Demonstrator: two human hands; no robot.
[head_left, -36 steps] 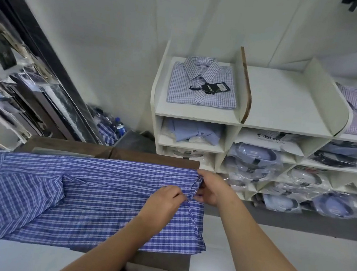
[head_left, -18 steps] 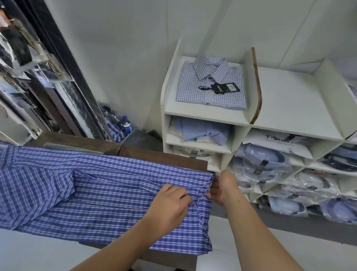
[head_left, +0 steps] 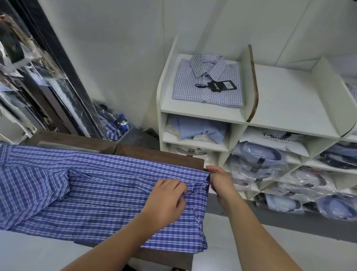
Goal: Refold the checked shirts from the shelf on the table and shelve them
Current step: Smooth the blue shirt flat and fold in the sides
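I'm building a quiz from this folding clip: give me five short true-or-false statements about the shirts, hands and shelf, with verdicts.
1. The blue checked shirt lies spread on the brown table. True.
2. The left hand rests flat on bare table. False: it pinches the shirt's fabric.
3. The right hand grips the shirt's edge at its right end. True.
4. The folded light checked shirt on the shelf unit has no tag. False: a black tag lies on it.
5. The bagged shirts sit on the top level. False: they fill lower compartments.
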